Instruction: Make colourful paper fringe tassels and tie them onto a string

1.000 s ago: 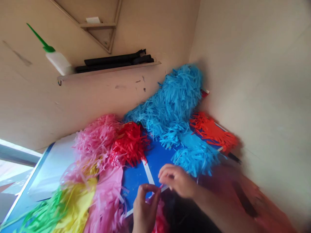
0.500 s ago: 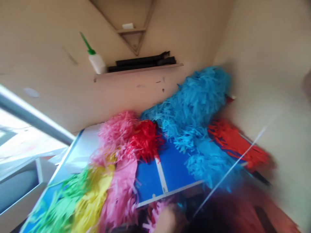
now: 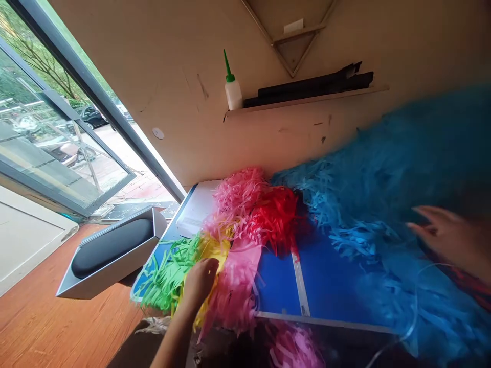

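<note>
My left hand (image 3: 201,278) rests at the table's left side, its fingers curled onto a yellow fringed strip (image 3: 215,248); the fingertips are partly hidden. Beside it lie a green fringed strip (image 3: 172,271) and a pink fringed strip (image 3: 241,276). My right hand (image 3: 441,230), slightly blurred, is over the right side with fingers apart, close to a big heap of blue fringe (image 3: 383,163). A red fringe bundle (image 3: 274,217) sits between the pink and blue ones. A thin pale cord (image 3: 415,306) curves below my right hand.
The blue tabletop (image 3: 278,286) meets the wall. A wall shelf (image 3: 307,99) holds a green-tipped white bottle (image 3: 233,94) and black rolls (image 3: 314,84). At left, an open box (image 3: 111,250) with a dark cushion-like item stands near the glass door (image 3: 76,153).
The view has swung left, showing more of the door and floor. My left hand now appears on the yellow strip, and my right hand appears by the blue fringe. The pale cord hangs slack and curved.
</note>
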Demonstrator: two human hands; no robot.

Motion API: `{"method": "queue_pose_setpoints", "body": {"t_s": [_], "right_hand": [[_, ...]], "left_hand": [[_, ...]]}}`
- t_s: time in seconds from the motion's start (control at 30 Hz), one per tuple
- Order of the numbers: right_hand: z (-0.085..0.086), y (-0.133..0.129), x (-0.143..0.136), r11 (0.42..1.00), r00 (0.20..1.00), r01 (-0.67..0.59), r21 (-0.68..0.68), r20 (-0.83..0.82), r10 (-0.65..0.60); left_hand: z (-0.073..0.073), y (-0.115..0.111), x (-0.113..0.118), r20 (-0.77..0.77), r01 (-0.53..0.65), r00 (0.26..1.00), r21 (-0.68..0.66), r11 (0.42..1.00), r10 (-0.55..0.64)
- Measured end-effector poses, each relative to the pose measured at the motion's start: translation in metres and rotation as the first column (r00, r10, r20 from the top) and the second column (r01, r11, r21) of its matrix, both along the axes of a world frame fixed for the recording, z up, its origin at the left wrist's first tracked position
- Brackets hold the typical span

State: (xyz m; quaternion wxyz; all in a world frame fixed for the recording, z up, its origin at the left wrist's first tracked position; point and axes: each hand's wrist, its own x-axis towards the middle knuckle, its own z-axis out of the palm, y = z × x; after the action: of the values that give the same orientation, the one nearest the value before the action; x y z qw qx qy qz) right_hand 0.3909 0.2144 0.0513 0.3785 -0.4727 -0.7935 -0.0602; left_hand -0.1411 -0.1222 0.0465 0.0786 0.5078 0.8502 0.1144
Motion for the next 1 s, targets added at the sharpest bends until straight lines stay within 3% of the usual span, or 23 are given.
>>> {"method": "queue_pose_setpoints", "body": {"t_s": [0.1,0.27,0.37,0.53,0.77,1.0], "right_hand": [[-0.016,-0.046,-0.055,0.97,0.952,-0.203,-0.133,0.207,0.228],[-0.005,-0.113,-0.148,0.858,0.832,-0.448,-0.25,0.236,0.503],[-0.003,-0.133,-0.179,0.793,0.774,-0.528,-0.304,0.212,0.597],[-0.011,-0.159,-0.216,0.662,0.684,-0.66,-0.356,0.081,0.725],[-0.004,-0.194,-0.296,0.484,0.563,-0.727,-0.486,-0.019,0.826],[-0.023,-0.203,-0.379,0.509,0.572,-0.651,-0.563,0.076,0.817]], "left_hand": [[-0.007,0.011,-0.018,-0.056,-0.012,0.998,-0.129,0.992,0.004],[-0.025,0.045,-0.022,-0.136,-0.017,0.99,-0.293,0.956,-0.024],[-0.025,0.053,-0.03,-0.122,0.02,0.99,-0.341,0.94,-0.065],[-0.021,0.047,-0.036,-0.089,0.017,0.995,-0.327,0.945,-0.048],[-0.033,0.044,-0.044,0.022,0.06,0.998,-0.29,0.955,-0.056],[-0.046,0.039,-0.064,0.165,0.07,0.986,-0.213,0.975,-0.034]]}}
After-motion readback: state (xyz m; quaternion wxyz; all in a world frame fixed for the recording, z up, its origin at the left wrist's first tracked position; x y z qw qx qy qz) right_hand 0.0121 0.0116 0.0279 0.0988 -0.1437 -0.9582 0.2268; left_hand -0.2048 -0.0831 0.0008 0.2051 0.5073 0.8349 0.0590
